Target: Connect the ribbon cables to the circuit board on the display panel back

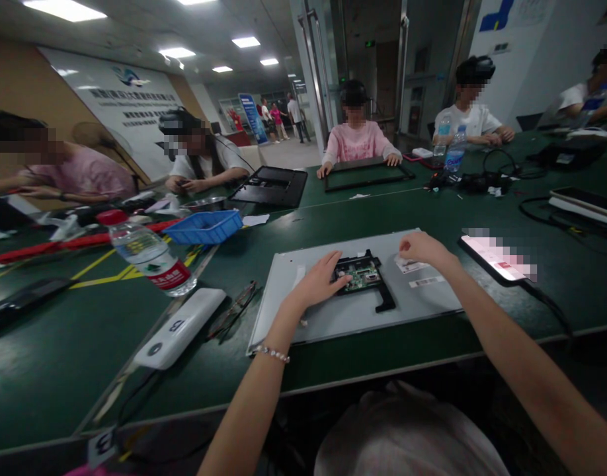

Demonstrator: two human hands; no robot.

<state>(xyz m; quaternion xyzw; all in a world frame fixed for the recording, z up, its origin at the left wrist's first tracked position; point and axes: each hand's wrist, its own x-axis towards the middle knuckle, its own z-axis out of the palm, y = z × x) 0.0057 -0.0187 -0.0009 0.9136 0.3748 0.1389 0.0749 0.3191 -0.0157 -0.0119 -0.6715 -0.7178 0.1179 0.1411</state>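
A flat grey panel (pixel 422 307) lies on the green table in front of me. On its middle sits a green circuit board (pixel 365 277) in a black plastic frame (pixel 384 296). My left hand (pixel 317 283) lies with fingers stretched out over the left side of that frame, the thumb at the board's edge. Over the panel's far right part, my right hand (pixel 426 250) is closed, fingertips pinched together. What they pinch, if anything, is hidden. Just below those fingers is a whitish printed label (pixel 408 266), and nearby a barcode sticker (pixel 426 281).
To the left are a water bottle (pixel 152 254), a white power bank (pixel 182 328), eyeglasses (pixel 234 311) and a blue tray (pixel 204 228). A lit phone (pixel 496 258) with a cable lies right. Across the table, a person holds a black rectangular frame (pixel 367 175); other people sit around.
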